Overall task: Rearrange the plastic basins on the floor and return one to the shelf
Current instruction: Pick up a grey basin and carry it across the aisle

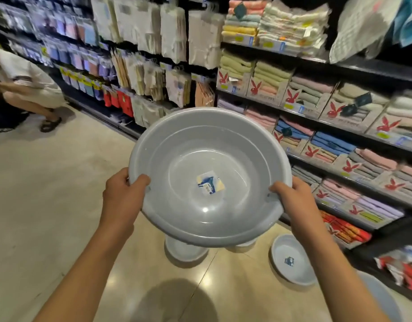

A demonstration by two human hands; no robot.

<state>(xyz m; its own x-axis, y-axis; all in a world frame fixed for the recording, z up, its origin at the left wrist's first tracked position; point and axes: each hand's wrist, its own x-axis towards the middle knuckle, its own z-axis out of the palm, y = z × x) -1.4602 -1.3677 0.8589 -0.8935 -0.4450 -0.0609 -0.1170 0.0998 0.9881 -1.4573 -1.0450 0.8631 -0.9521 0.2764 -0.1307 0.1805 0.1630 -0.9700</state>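
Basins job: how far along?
Done: one grey basin is lifted off the floor. In hand: left hand and right hand grip its rim, facing the towel shelves. Left: shelving it; smaller basins still lie on the floor.

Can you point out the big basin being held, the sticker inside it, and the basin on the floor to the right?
Held basin [177, 145]: head view, inner wall.
Sticker [210, 182]: head view, its middle.
Floor basin [300, 273]: head view, inner bottom.
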